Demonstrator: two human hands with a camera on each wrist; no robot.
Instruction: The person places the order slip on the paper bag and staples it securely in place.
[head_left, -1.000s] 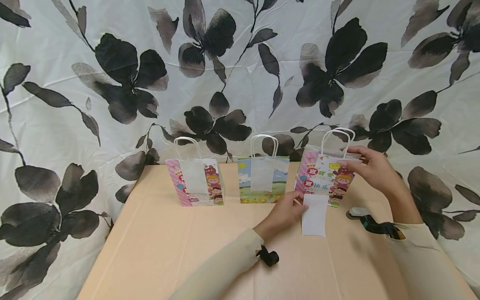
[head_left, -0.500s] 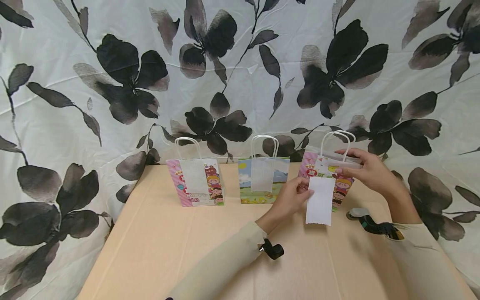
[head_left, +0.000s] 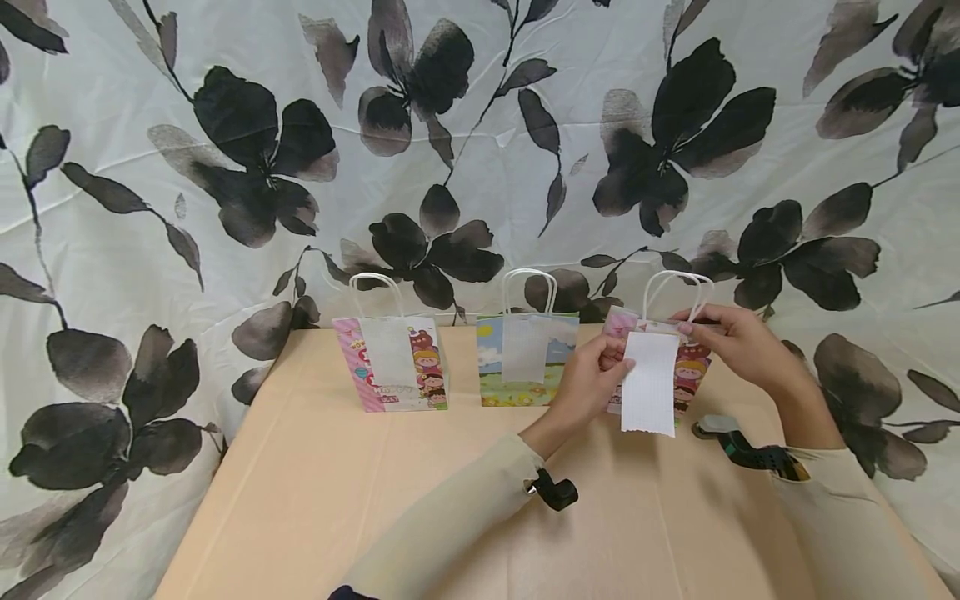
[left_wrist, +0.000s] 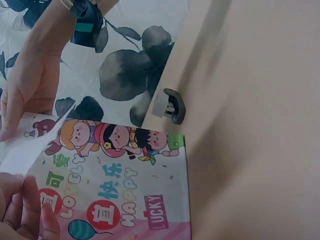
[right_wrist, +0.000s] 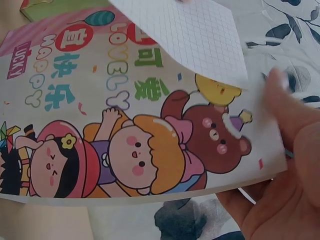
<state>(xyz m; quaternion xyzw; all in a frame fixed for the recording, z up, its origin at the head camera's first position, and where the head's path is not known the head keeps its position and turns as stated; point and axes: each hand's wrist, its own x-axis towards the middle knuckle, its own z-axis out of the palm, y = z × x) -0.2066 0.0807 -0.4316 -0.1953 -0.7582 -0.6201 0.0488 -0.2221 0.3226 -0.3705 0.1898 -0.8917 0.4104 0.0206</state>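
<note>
A small pink paper gift bag point(head_left: 692, 375) with cartoon children and white handles point(head_left: 658, 292) stands at the right in the head view. My right hand point(head_left: 753, 346) holds its top right edge, the thumb on the printed face and fingers behind it in the right wrist view. A torn white strip of grid paper point(head_left: 648, 385) hangs in front of the bag. My left hand point(head_left: 585, 379) pinches the strip at its left edge. In the right wrist view the grid paper point(right_wrist: 200, 40) slants over the upper part of the print.
Two more paper bags stand to the left: a pink cartoon one point(head_left: 435, 392) and a meadow-printed one point(head_left: 558, 367), each with a white strip on its front. The tan table point(head_left: 450, 500) ends at a floral cloth point(head_left: 480, 167). Each wrist wears a small camera.
My left hand has raised the paper strip up and slightly right, to near the bag's top. The bag's handles sit a little lower; my right hand stays at the edge.
</note>
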